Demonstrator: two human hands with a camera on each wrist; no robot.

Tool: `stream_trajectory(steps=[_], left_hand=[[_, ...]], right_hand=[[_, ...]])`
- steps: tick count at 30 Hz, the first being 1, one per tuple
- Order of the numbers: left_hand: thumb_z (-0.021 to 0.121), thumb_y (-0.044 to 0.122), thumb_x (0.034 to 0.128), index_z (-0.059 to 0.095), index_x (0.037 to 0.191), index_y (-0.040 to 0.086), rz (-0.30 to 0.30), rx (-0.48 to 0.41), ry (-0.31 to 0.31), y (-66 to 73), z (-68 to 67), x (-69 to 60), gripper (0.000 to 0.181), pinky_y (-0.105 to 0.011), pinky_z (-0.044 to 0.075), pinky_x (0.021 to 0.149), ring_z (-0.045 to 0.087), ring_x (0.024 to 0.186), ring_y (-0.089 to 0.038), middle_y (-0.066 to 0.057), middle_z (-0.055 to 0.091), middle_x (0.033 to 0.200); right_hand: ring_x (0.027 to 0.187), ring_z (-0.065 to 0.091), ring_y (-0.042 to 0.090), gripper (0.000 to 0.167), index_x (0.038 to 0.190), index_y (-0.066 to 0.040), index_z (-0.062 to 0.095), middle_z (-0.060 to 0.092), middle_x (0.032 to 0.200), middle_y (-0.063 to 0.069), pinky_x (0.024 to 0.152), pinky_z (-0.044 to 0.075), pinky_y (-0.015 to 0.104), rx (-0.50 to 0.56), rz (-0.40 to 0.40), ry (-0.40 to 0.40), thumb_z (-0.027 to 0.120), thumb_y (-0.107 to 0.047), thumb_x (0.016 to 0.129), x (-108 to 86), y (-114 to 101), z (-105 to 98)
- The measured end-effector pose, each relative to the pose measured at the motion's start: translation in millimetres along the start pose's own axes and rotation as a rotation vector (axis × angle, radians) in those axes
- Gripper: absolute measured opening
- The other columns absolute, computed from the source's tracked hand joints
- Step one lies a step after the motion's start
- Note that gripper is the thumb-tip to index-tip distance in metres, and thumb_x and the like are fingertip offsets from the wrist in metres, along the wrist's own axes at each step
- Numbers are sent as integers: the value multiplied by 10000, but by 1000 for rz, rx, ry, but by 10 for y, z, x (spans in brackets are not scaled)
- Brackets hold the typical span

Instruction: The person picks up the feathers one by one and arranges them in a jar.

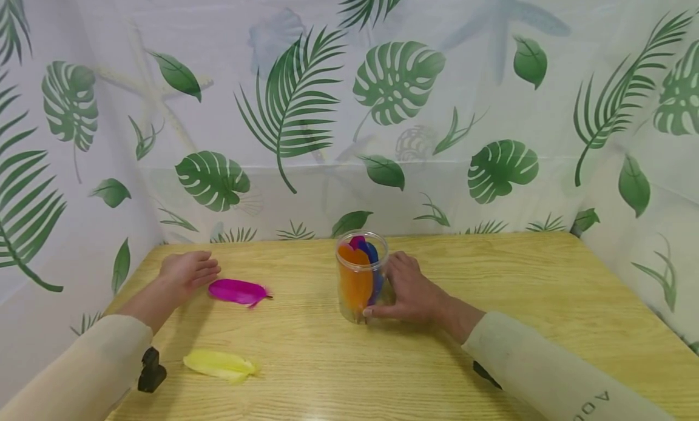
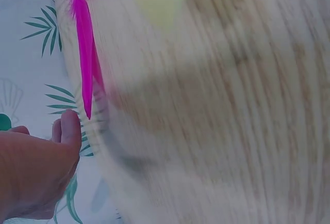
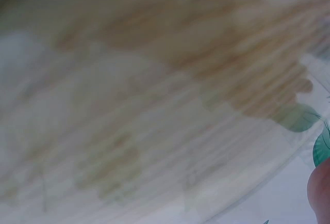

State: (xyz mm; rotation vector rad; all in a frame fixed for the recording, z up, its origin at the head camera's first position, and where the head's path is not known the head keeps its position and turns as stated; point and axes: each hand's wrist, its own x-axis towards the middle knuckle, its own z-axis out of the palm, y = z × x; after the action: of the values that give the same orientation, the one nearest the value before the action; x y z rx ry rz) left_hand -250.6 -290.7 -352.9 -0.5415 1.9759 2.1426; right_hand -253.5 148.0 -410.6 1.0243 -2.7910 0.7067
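A clear jar (image 1: 346,299) stands upright on the table, holding orange (image 1: 355,281), blue (image 1: 375,284) and magenta feathers (image 1: 357,241). My right hand (image 1: 409,290) grips its right side, the thumb low across the front. Only a sliver of that hand (image 3: 320,193) shows in the right wrist view. At left, my left hand (image 1: 188,270) hovers by the rounded tip of a magenta feather (image 1: 237,292), its fingers fairly straight and holding nothing. The left wrist view has this hand (image 2: 38,170) just below the same feather (image 2: 85,53). Nearer the front lies a yellow feather (image 1: 221,365).
The wooden table (image 1: 306,372) has its back edge against a white curtain (image 1: 327,190) printed with green leaves, which also hangs on both sides. A black strap piece (image 1: 151,370) is on the left wrist, and another dark one (image 1: 485,373) shows under the right sleeve.
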Motion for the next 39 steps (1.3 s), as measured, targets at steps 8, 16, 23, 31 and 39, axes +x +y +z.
stream_trajectory(steps=[8,16,23,31,39], left_hand=[[579,113,985,278,1507,-108,-55,61,164,-122,-114,18,642,-282,560,895,697,729,-57,-259,469,1473],[712,220,926,195,1509,-140,-196,227,120,-107,-134,-4,859,-304,593,814,667,728,-95,-332,364,1515],[750,59,878,561,1063,-27,-212,177,27,-163,-154,71,279,-294,606,734,666,674,-118,-79,634,862],[829,155,821,454,1133,-97,-152,475,41,-204,-42,126,549,-262,595,668,629,612,-75,0,594,747],[732,28,857,589,755,64,-135,644,-47,-184,-61,169,179,-162,503,560,533,517,-39,44,560,573]], right_hand=[[1272,400,246,769,1294,-132,477,531,1326,48,1114,287,523,-5,-3,-4,730,-639,773,22,-7,29],[1229,404,258,757,1271,-99,481,538,1258,62,1103,292,520,-45,-33,9,733,-618,781,14,-6,14],[1244,403,268,807,1330,-77,477,536,1293,81,1120,283,532,-41,-26,0,730,-616,785,3,-7,12],[1247,401,268,782,1291,-95,482,534,1296,74,1111,288,531,-38,-11,-1,736,-626,775,0,-7,14],[1244,399,268,794,1302,-89,478,531,1300,80,1110,296,524,-44,-19,-4,740,-624,778,14,-16,-3]])
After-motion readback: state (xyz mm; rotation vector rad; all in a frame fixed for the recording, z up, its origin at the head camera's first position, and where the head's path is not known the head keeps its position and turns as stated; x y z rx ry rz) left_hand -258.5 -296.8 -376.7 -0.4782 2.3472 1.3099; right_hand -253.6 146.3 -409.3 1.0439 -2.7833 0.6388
